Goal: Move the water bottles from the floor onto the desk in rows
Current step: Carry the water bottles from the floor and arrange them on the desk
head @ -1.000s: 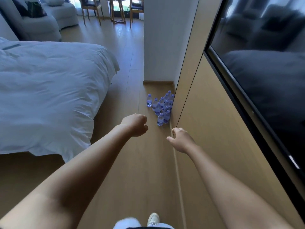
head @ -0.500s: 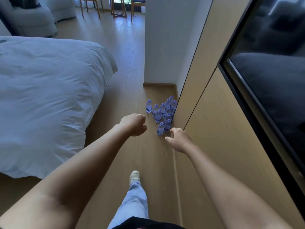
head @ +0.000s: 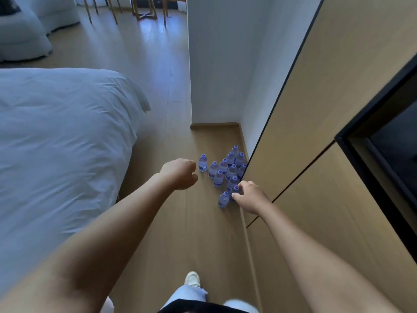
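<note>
The step in hand looks like the approach: nothing is lifted yet, and both arms reach forward toward the bottles [head: 225,171], which stand as a tight cluster on the floor [head: 158,222] right of centre in the frame, in the corner where the white wall [head: 216,64] meets the wooden panel [head: 316,109].

The left hand [head: 179,173] sits just left of the cluster, fingers curled loosely into a half-fist, holding nothing. The right hand [head: 249,196] is at the lower right edge of the cluster, fingers partly spread and pointing at the two nearest caps — it appears to touch none of them, though its depth above the floor is hard to judge from this view.

The next move probably calls for bending lower and closing each hand around one upright bottle; the nearest one [head: 223,199] and the lone one [head: 202,163] at the left edge are the easiest picks, being free of their neighbours. A careless reach could topple the packed ones.

Count: about twelve bottles, all upright with blue-marked caps — one or two may hide behind the panel edge. Two hands, both empty. No counter is in view; a bed [head: 56,143] fills the left of the frame.
</note>
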The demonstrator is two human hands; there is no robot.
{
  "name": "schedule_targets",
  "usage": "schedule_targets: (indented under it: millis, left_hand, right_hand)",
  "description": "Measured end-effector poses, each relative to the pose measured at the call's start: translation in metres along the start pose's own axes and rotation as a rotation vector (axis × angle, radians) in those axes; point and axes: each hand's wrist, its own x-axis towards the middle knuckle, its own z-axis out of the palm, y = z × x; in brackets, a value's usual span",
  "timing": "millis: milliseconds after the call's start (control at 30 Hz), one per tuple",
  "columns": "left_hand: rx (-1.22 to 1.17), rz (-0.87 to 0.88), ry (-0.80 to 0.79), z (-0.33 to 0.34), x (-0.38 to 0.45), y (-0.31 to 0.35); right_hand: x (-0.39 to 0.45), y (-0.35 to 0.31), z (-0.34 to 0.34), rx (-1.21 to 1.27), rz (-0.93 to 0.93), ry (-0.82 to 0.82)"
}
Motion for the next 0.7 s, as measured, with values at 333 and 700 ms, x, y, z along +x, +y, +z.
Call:
schedule_targets:
  millis: [333, 700]
  left_hand:
    - [0.038, 0.032, -0.117, 0.009, 0.087, -0.005]
    - [0.024, 0.011, -0.268, 0.013, 0.225, 0.009]
  right_hand:
    - [0.082, 0.007, -0.011, 0.043, 0.062, -0.042]
    - [0.22, 0.027, -0.051, 0.149, 0.129, -0.095]
